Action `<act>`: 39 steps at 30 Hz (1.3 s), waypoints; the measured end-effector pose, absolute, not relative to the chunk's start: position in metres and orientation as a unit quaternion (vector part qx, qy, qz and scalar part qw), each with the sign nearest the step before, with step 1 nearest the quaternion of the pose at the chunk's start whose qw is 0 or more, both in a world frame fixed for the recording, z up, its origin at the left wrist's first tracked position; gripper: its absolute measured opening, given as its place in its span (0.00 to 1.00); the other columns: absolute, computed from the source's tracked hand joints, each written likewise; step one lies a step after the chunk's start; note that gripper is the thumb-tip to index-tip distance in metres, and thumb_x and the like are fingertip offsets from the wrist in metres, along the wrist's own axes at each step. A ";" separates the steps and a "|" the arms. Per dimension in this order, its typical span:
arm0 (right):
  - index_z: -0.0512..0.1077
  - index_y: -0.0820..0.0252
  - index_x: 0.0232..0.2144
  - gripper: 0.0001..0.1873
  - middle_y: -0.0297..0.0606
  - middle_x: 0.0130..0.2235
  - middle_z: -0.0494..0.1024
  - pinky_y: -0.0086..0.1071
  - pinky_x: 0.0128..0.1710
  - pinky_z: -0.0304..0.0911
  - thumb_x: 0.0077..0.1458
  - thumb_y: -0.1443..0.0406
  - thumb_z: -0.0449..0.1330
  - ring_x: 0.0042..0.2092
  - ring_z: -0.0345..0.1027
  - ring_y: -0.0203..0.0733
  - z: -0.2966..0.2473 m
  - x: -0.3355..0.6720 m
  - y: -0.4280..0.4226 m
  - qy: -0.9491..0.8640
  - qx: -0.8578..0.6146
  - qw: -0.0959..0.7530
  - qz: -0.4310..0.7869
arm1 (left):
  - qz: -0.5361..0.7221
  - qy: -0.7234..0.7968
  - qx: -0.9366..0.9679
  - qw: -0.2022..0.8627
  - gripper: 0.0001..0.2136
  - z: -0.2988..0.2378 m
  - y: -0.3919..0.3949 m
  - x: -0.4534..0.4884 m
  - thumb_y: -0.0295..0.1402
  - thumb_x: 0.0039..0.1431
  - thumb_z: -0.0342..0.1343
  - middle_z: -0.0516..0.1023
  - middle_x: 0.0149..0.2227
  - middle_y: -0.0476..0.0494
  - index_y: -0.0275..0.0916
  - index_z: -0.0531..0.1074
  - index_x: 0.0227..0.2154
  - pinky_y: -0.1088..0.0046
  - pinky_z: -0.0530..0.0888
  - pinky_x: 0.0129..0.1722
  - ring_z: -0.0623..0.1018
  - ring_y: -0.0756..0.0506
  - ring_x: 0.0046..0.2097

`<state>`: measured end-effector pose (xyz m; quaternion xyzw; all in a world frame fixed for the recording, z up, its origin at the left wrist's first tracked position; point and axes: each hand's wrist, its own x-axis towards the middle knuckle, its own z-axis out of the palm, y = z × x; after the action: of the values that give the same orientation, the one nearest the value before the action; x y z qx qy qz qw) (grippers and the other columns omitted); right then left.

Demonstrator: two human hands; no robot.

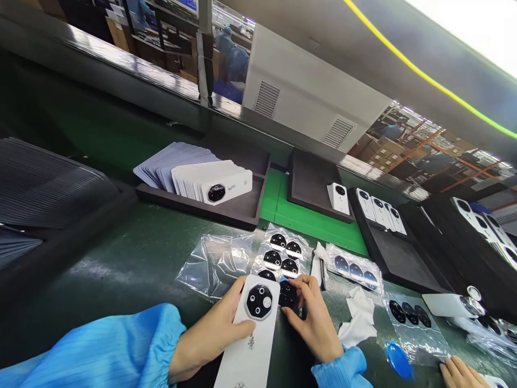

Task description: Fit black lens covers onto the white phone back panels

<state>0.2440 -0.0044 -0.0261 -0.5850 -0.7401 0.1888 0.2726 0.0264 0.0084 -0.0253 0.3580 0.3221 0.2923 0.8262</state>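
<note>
At the bench's (121, 275) near edge, the left hand (212, 337) grips a white phone back panel (248, 345), while the right hand (315, 323) pinches a black lens ring (287, 295) on a clear plastic bag (297, 237) holding more rings, below a foam tray (194, 207) of stacked panels (210, 180).

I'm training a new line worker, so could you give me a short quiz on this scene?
1. True or false: the left hand holds a white phone back cover.
2. What does the right hand touch? A) black round lens pieces on clear plastic film; B) the white cloth; C) the blue disc.
3. How many black lens pieces lie on the plastic sheet beside the blue disc?

Key: 1 true; 2 A; 3 three.
</note>
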 end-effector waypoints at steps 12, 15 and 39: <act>0.63 0.51 0.48 0.24 0.36 0.44 0.66 0.31 0.37 0.69 0.49 0.73 0.58 0.35 0.66 0.36 -0.039 0.256 -0.011 -0.739 -0.578 0.299 0.175 | 0.278 0.318 0.363 0.831 0.27 -0.026 0.024 0.036 0.26 0.48 0.57 0.74 0.50 0.43 0.41 0.58 0.53 0.68 0.70 0.45 0.75 0.42 0.49; 0.63 0.51 0.48 0.23 0.36 0.43 0.66 0.31 0.36 0.69 0.49 0.72 0.58 0.34 0.65 0.36 -0.039 0.256 -0.012 -0.733 -0.579 0.313 0.170 | 0.276 0.330 0.364 0.826 0.27 -0.030 0.026 0.037 0.25 0.48 0.56 0.73 0.51 0.43 0.42 0.58 0.53 0.69 0.69 0.46 0.74 0.42 0.49; 0.60 0.52 0.49 0.22 0.40 0.46 0.64 0.35 0.39 0.70 0.53 0.71 0.56 0.35 0.64 0.39 -0.044 0.262 -0.012 -0.735 -0.593 0.264 0.196 | 0.269 0.318 0.351 0.838 0.34 -0.025 0.024 0.038 0.25 0.50 0.56 0.73 0.52 0.45 0.45 0.52 0.59 0.70 0.71 0.45 0.75 0.43 0.47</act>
<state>0.2623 -0.0122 -0.0437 -0.5932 -0.7348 0.1962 0.2641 0.0381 0.0239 -0.0250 0.3511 0.3182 0.2691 0.8385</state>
